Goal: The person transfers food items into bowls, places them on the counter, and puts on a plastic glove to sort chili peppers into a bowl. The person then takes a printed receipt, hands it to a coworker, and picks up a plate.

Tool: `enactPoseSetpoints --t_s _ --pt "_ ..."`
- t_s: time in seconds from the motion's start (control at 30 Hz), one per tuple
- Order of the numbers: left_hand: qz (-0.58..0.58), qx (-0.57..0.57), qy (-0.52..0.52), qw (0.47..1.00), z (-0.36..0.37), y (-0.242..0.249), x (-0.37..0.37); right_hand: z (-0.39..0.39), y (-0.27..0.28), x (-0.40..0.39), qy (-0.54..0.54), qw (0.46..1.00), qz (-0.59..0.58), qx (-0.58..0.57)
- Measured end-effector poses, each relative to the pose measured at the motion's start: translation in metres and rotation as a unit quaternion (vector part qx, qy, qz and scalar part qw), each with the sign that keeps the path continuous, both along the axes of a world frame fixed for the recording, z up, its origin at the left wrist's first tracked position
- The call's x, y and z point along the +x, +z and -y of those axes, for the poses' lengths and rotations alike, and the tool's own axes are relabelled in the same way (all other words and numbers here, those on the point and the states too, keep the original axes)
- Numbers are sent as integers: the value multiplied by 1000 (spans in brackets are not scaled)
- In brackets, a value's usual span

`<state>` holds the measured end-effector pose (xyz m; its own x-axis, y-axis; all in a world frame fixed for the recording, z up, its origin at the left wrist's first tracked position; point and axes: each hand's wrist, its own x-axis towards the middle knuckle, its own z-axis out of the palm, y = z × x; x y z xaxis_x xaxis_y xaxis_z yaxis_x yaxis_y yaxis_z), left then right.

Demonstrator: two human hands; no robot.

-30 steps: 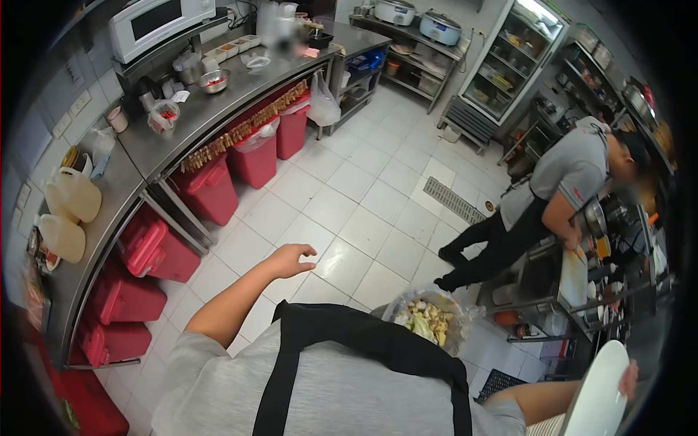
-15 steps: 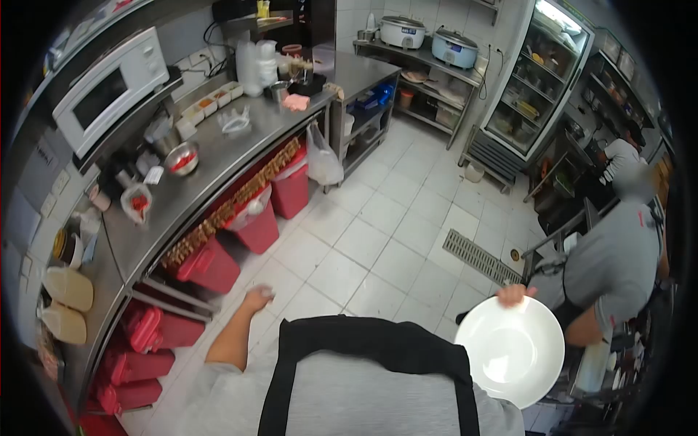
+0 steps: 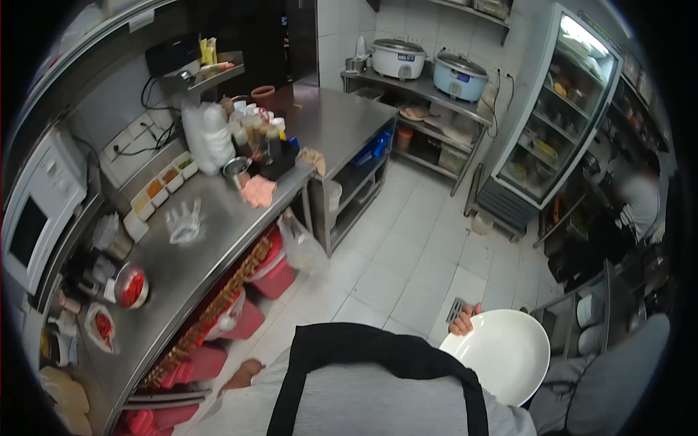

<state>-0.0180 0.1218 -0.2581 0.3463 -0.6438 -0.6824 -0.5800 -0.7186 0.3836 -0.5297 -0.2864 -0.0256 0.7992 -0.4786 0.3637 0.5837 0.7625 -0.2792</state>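
My right hand (image 3: 464, 320) holds a large white round plate (image 3: 502, 356) by its rim, with the fingers curled over the near-left edge. The plate is tilted toward me, and its inside looks bare and shiny. My left hand (image 3: 247, 372) hangs low at my side, close to the red bins under the steel counter. It is small and smeared in view, so its fingers do not show clearly. No thing can be made out in it.
A steel counter (image 3: 240, 225) on my left bears a pink cloth (image 3: 259, 190), a plastic glove (image 3: 185, 221) and a metal bowl of red pieces (image 3: 132, 285). Red bins (image 3: 273, 276) stand below. Ahead are rice cookers (image 3: 398, 59) and a glass-door fridge (image 3: 556, 109). A person (image 3: 618, 378) stands close on my right.
My view has moved forward and turned, so the counter and fridge look nearer. The person on the right is now closer beside me. The plate stays in my right hand.
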Motion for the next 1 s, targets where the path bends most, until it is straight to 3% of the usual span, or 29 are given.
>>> enactPoseSetpoints --t_s 0.07,0.1,0.13,0.17,0.2,0.23,0.3,0.37,0.5,0.7,0.77,0.9,1.0 --pt "65 -89 -81 991 120 -7 45 47 0 4 -16 1000 8 -1" --pt "90 1 -159 983 191 -17 67 68 0 8 -28 1000 6 5" --pt "90 -29 -215 972 257 -51 100 88 2 11 -44 999 0 18" --pt "38 -78 -178 980 321 10 86 104 7 18 -72 996 -21 39" --pt "31 -192 -206 959 380 50 76 122 2 21 -88 995 -14 48" --pt "64 -181 -159 968 437 113 50 142 -7 23 -105 993 -5 54" --pt "-28 -290 -89 952 535 141 28 191 -20 21 -149 988 -3 45" --pt "-264 -354 -47 896 614 163 2 258 -30 16 -189 982 8 -3" --pt "-552 -237 23 799 718 231 -56 437 -11 0 -206 971 22 -120" --pt "-676 -190 -45 711 870 278 -92 704 43 97 -154 965 28 -209" --pt "-727 -184 -50 659 919 288 -93 774 50 152 -122 960 40 -248" --pt "-853 -147 47 498 1015 296 -83 884 39 263 -60 959 107 -254" --pt "-814 -206 57 540 1078 305 -52 961 33 324 -58 966 129 -218"
